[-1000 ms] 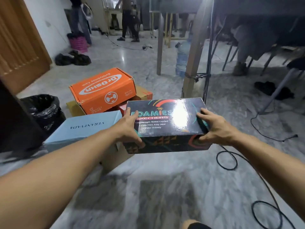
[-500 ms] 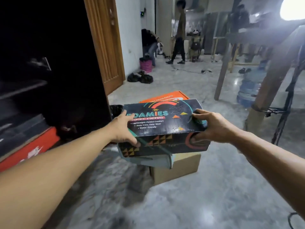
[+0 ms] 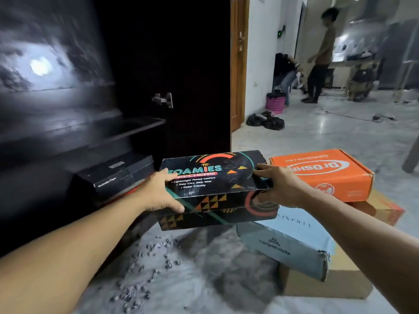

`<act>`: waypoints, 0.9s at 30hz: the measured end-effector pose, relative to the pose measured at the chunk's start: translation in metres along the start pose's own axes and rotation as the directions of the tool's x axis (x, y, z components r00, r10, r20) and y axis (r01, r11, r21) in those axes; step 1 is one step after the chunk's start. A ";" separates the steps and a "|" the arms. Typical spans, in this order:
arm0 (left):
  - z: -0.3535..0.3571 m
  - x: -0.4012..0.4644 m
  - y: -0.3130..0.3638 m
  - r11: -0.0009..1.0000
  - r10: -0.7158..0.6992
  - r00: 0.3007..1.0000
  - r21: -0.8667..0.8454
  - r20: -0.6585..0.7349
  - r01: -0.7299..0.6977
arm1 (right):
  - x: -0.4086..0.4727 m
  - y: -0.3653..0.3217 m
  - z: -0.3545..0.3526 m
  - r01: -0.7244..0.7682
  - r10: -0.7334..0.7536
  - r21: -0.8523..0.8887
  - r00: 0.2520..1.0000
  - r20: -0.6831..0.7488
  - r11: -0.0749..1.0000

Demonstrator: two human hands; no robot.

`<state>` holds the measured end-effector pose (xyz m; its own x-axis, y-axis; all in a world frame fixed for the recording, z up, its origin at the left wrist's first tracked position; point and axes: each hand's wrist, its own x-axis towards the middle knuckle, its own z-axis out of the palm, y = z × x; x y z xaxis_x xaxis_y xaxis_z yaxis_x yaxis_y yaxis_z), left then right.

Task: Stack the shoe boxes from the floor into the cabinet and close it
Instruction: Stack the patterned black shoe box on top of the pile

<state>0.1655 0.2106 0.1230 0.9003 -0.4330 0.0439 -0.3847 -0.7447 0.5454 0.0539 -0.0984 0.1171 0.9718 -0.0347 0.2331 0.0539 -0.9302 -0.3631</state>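
Observation:
A black Skechers Foamies shoe box (image 3: 215,191) hangs in the air in front of me, held level. My left hand (image 3: 158,192) grips its left end and my right hand (image 3: 278,189) grips its right end. The dark cabinet (image 3: 90,137) stands open at the left, with a shelf and a black shoe box (image 3: 115,175) lying on a red one low inside. On the floor to the right sit an orange box (image 3: 326,175), a light blue box (image 3: 290,248) and brown cardboard boxes (image 3: 328,284) beneath them.
The cabinet's dark door (image 3: 176,75) stands open behind the held box. Small debris (image 3: 145,268) is scattered on the marble floor. Two people (image 3: 322,55) stand far back near a pink bin (image 3: 275,104) and black bags (image 3: 265,121).
The view has swung left toward the cabinet. The held box has travelled with both hands away from the floor pile and now sits close to the cabinet's lower opening.

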 end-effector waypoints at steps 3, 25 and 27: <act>-0.013 0.009 -0.040 0.995 -0.091 0.996 -0.032 -0.020 0.090 | 0.045 -0.022 0.026 0.039 -0.040 0.008 0.998 0.049 0.999; -0.092 0.180 -0.268 0.884 -0.453 0.811 -0.307 -0.370 0.354 | 0.404 -0.129 0.210 0.257 -0.275 0.123 0.948 0.162 0.958; -0.101 0.196 -0.271 0.873 -0.475 0.792 -0.323 -0.384 0.366 | 0.433 -0.137 0.216 0.242 -0.260 0.122 0.952 0.163 0.963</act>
<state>0.4668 0.3792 0.0678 0.9739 0.2053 0.0970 0.0600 -0.6443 0.7624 0.5165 0.0931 0.0727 0.9484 0.2679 0.1695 0.3148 -0.8591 -0.4036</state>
